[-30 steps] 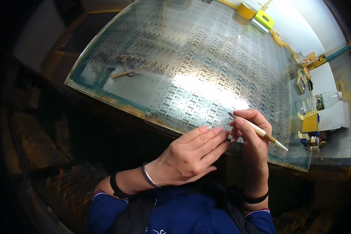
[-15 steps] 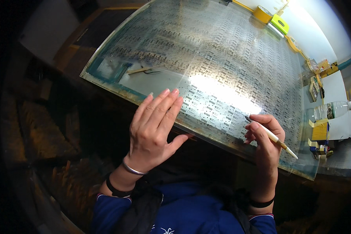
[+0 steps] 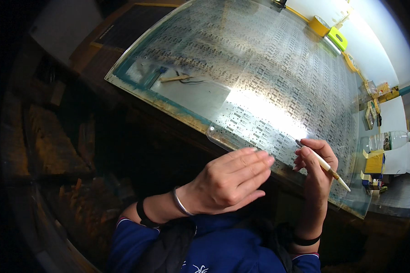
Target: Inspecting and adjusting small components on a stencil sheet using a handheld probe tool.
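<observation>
Bench (image 3: 164, 108): broad, glassy top, teal border, set aslant. It carries the patterned sheet and reaches past that sheet's near left side.

Patterned sheet (image 3: 255, 68): see-through, rows of small dark marks, strong glare on its near part. Rounded near corner juts over the bench edge. All places below taken from this sheet.

Left hand (image 3: 234, 179): at the sheet's near edge. Grip released: fingers straight and together, thumb a little apart, nothing seen in it. Back of hand up, forearm in from lower left, fingers pointing right. Whether the fingertips touch the sheet, cannot tell.

Right hand (image 3: 315, 161): over the sheet's near right part. Grip closed in a pinch, thumb and forefinger on a white pen-like tool (image 3: 322, 162), other fingers curled below. Forearm nearly upright from the lower edge, wrist bent leftward.

Clear bottle (image 3: 395, 140): on its side, right of the sheet.
Yellow box (image 3: 374, 164): right of the sheet, just nearer than the bottle.
Yellow tape roll (image 3: 320, 26): by the sheet's far right edge.
Wooden stick (image 3: 175, 78): unmarked patch, sheet's near left.
Tool's dark tip (image 3: 298, 143): towards the sheet; contact unclear.
</observation>
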A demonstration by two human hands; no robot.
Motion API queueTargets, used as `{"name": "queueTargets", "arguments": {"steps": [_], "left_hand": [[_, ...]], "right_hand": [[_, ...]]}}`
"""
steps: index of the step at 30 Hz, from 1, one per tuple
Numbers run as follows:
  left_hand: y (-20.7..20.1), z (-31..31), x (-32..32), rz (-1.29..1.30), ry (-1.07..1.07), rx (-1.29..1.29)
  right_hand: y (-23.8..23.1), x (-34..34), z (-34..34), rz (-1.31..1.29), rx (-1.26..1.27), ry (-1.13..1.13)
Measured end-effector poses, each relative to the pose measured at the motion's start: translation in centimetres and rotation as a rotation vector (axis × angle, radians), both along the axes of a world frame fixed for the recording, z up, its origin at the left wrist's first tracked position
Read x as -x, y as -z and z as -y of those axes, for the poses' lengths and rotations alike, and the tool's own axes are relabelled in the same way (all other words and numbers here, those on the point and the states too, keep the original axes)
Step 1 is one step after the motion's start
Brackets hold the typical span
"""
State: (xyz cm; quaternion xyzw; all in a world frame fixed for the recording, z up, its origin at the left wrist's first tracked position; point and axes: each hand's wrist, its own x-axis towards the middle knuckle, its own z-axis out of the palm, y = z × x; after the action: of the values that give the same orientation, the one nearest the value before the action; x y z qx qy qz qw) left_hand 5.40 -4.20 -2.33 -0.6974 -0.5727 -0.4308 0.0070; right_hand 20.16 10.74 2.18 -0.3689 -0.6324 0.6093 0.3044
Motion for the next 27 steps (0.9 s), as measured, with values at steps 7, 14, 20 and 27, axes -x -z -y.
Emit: {"name": "queueTargets", "arguments": {"steps": [7,14,20,27], "left_hand": [[-1.7,0.9,6.5,-0.009,-0.255,-0.064],[-1.3,1.6,8.1,-0.108,-0.254,0.158],[-0.5,1.5,8.4,-0.113,-0.268,0.15],[-0.8,1.5,8.4,-0.114,-0.269,0.164]], "right_hand": [[-1.1,1.0,0.8,0.029,0.036,-0.12],[0.2,4.0,1.8,0.053,-0.036,-0.293],[0.9,5.4,1.7,0.118,-0.167,-0.294],[0.6,5.0,1.3,0.11,-0.244,-0.438]]}}
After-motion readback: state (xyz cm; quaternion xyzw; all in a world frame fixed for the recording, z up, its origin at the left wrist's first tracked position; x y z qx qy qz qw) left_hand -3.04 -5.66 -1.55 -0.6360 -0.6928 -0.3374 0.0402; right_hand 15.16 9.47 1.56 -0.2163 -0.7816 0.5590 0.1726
